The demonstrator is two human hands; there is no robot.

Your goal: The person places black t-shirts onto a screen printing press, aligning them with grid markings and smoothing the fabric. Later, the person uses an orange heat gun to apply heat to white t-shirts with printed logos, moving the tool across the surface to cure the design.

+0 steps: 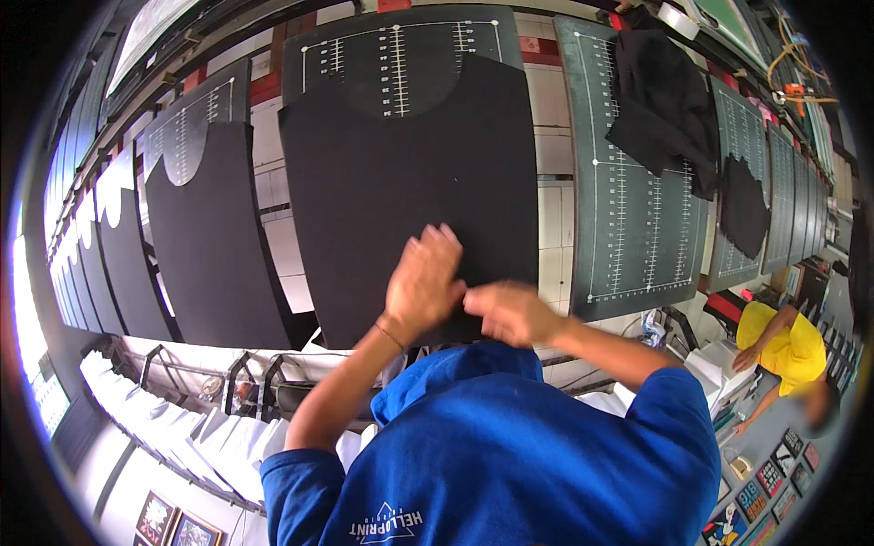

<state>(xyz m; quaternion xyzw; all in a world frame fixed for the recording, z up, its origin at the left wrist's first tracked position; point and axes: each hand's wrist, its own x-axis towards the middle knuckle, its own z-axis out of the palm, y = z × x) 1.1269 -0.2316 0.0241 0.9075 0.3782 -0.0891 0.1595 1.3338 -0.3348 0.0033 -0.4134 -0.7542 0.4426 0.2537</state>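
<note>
A black cut shirt panel (410,182) with a scooped neckline lies flat over a dark board (314,59) marked with white ruler lines. My left hand (424,280) is over the lower middle of the panel, fingers stretched out and slightly blurred, holding nothing. Just right of it, my right hand (514,311) is over the panel's lower right part. Its fingers look extended and are smeared by motion, with nothing seen in them. Whether either palm touches the cloth, I cannot tell.
To the left, several boards carry similar black panels (205,237). On the right, a ruled board (628,237) bears a crumpled black cloth (660,100), with another black piece (745,205) beyond. White stacks (209,441) line the near side. A person in yellow (783,350) works at right.
</note>
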